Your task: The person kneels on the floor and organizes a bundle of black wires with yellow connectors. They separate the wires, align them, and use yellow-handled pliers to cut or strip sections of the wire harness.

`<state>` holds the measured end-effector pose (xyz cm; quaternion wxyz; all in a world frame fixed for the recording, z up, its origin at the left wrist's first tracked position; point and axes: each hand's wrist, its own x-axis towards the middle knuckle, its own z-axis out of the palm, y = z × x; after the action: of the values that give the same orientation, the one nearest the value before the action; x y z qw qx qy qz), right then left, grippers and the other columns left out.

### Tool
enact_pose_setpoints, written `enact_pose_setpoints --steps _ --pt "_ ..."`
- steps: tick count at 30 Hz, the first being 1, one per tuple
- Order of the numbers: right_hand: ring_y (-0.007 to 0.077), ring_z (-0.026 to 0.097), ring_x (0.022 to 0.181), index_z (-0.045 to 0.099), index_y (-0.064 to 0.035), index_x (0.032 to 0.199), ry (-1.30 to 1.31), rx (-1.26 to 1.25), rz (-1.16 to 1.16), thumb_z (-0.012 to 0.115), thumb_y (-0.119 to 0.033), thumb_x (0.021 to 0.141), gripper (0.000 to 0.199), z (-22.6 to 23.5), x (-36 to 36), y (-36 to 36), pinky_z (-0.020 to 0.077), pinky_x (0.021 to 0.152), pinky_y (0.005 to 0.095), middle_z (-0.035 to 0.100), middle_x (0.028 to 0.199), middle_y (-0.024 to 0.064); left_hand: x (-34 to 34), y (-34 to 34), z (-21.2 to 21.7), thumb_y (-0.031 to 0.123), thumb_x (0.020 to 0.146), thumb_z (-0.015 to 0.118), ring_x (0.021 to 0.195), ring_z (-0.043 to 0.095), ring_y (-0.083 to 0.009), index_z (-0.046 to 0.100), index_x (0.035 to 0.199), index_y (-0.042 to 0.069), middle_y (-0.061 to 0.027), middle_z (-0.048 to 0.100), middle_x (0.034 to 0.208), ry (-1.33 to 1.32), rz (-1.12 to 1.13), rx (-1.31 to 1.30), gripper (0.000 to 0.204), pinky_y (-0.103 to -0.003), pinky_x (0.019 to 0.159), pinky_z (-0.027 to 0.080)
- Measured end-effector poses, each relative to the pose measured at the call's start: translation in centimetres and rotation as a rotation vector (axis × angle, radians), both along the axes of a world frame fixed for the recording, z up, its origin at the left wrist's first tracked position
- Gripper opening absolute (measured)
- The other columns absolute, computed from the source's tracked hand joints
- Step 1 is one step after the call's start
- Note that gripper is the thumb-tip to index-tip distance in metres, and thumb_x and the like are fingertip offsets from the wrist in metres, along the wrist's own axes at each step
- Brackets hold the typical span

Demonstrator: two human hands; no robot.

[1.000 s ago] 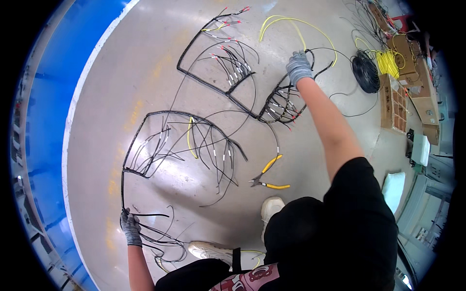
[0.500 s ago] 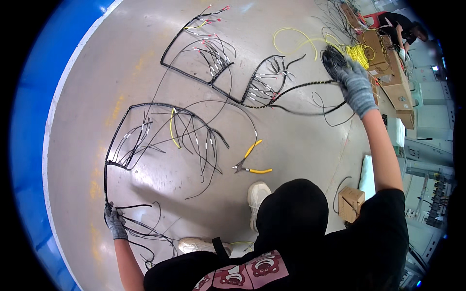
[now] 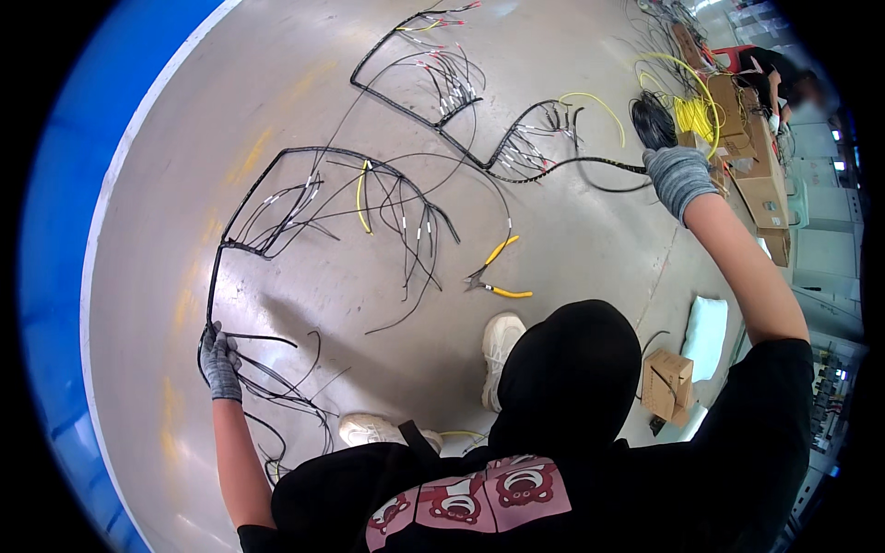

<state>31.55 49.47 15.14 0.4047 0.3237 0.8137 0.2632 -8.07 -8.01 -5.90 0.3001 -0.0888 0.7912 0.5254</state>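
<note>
A long black wire harness (image 3: 396, 103) lies bent across the floor, its branches fanning out with white sleeves and some red tips. At the left, my left hand (image 3: 221, 367), in a grey glove, is closed around its trunk, where loose black wires (image 3: 281, 387) spread out beside the fingers. My right hand (image 3: 683, 182), gloved too, reaches far right and grips the other end of the harness. Just beyond it is a coil of black wire (image 3: 653, 122); whether the fingers touch this coil I cannot tell. Yellow-handled cutting pliers (image 3: 509, 293) lie spread on the floor between my hands.
Cardboard boxes (image 3: 763, 189) and a yellow wire coil (image 3: 693, 120) stand at the far right, where another person (image 3: 770, 74) bends over. A small carton (image 3: 666, 385) and a pale package (image 3: 706, 336) sit nearer. A blue surface (image 3: 69, 276) borders the left.
The whole view has shifted. My right hand has come nearer with the harness end, and the loose black loop beside it has drawn in. Yellow wire there has moved. My left hand keeps its grip.
</note>
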Motion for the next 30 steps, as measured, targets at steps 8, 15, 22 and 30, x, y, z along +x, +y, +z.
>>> enact_pose_setpoints --steps 8,15,22,30 --pt "0.0269 0.057 0.099 0.054 -0.0125 0.1 0.112 -0.1 -0.49 0.056 -0.02 0.075 0.025 -14.4 24.3 3.0 0.0418 0.086 0.0455 0.062 0.095 0.0151 1.3 2.1 -0.7 0.014 0.09 0.047 0.038 0.035 -0.0035 0.048 0.114 0.007 0.0012 0.049 0.06 -0.046 -0.01 0.053 0.026 -0.018 0.033 0.028" --pt "0.0289 0.056 0.1 0.056 -0.0078 0.109 0.023 -0.402 -0.455 0.072 -0.029 0.062 0.053 -20.3 16.7 -1.8 0.044 0.086 0.0378 0.059 0.105 0.0152 1.1 0.1 0.0 0.014 0.088 0.048 0.04 0.035 -0.0028 0.049 0.115 0.008 0.0022 0.05 0.062 -0.029 0.007 0.049 0.028 -0.017 0.034 0.028" --pt "0.0267 0.059 0.083 0.058 -0.0018 0.096 0.769 -1.002 0.142 0.053 -0.02 0.083 0.024 -10.0 -13.4 -10.8 0.047 0.074 0.0312 0.061 0.09 0.0146 1.7 3.0 0.8 0.015 0.088 0.046 0.049 0.039 -0.0029 0.049 0.119 0.007 0.0029 0.048 0.068 0.119 -0.104 0.119 0.031 -0.016 0.043 0.034" --pt "0.0233 0.057 0.088 0.056 0.0006 0.105 0.891 -1.609 0.062 0.05 -0.021 0.086 0.03 -18.5 -32.8 -35.5 0.0441 0.08 0.0328 0.061 0.098 0.013 3.4 1.8 0.2 0.013 0.09 0.046 0.045 0.034 -0.0028 0.037 0.126 0.008 0.0005 0.05 0.068 -0.172 0.005 0.609 0.037 -0.016 0.04 0.027"
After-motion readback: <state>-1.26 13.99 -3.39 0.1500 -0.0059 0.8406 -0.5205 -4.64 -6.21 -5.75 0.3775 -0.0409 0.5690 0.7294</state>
